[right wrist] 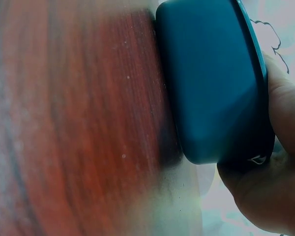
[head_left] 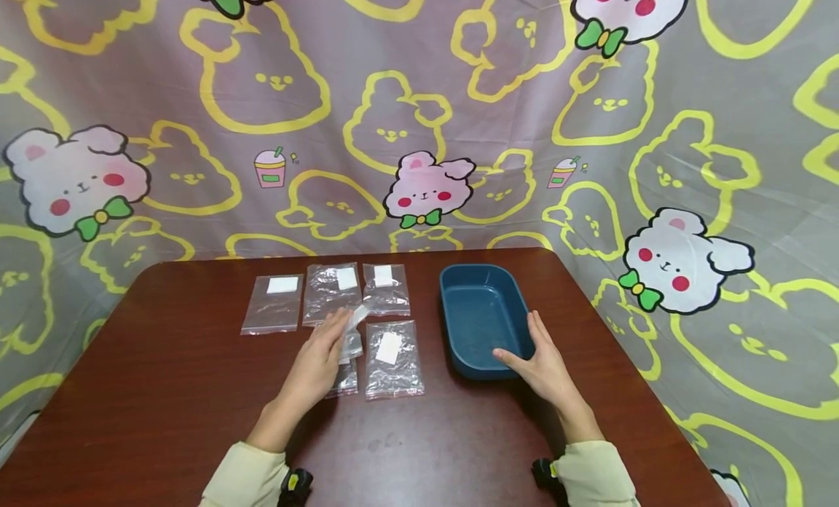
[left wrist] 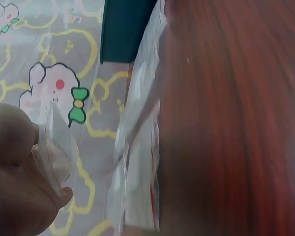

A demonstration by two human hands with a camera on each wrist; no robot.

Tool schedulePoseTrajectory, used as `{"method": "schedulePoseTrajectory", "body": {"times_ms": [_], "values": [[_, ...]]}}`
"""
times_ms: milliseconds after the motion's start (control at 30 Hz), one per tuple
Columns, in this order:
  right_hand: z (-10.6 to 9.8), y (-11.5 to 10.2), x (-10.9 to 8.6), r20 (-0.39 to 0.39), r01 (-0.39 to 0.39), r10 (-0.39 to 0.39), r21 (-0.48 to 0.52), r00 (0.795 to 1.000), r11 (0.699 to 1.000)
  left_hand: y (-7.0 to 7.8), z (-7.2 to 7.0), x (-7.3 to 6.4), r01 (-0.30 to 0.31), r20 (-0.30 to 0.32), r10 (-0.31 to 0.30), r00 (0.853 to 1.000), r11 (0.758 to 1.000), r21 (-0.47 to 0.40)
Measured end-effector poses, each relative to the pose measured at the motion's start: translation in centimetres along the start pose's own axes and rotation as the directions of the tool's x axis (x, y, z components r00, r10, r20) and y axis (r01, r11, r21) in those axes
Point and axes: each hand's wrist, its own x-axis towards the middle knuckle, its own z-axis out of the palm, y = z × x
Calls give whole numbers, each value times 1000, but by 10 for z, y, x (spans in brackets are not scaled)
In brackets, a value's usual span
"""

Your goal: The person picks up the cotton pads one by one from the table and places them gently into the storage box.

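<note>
Raised a little over the table, my left hand (head_left: 320,358) pinches a small clear zip bag with a white label (head_left: 357,316) between thumb and fingers. The left wrist view shows that bag (left wrist: 58,147) at the fingertips, off to the side of the bags on the table. My right hand (head_left: 549,368) grips the near right corner of a dark blue plastic bin (head_left: 481,317). Its thumb lies over the near rim, and its fingers run along the right outer wall. In the right wrist view the bin (right wrist: 211,78) covers part of that hand.
Several clear bags with white labels lie flat: one at left (head_left: 270,314), two at the back, one front right (head_left: 396,368). Another bag (head_left: 345,382) is partly hidden by my left hand. A patterned cloth (head_left: 419,114) hangs behind the dark red wooden table (head_left: 177,390).
</note>
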Motion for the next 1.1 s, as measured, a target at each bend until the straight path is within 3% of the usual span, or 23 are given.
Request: {"method": "schedulePoseTrajectory", "body": {"times_ms": [300,633,900,1100], "values": [[0,1,-1,0,-9,9,7,1000,1000,28,26,18,-71,31,72,997,997,-43],[2,1,0,-1,-21,21,4,1000,1000,59,53,41,-109,112,109,988,994,-6],[2,0,2,-1,-19,19,-5,1000,1000,83,73,59,-214,186,206,961,977,21],[2,-2,3,-1,-33,33,-8,999,999,100,85,74,-234,262,212,941,970,56]]}}
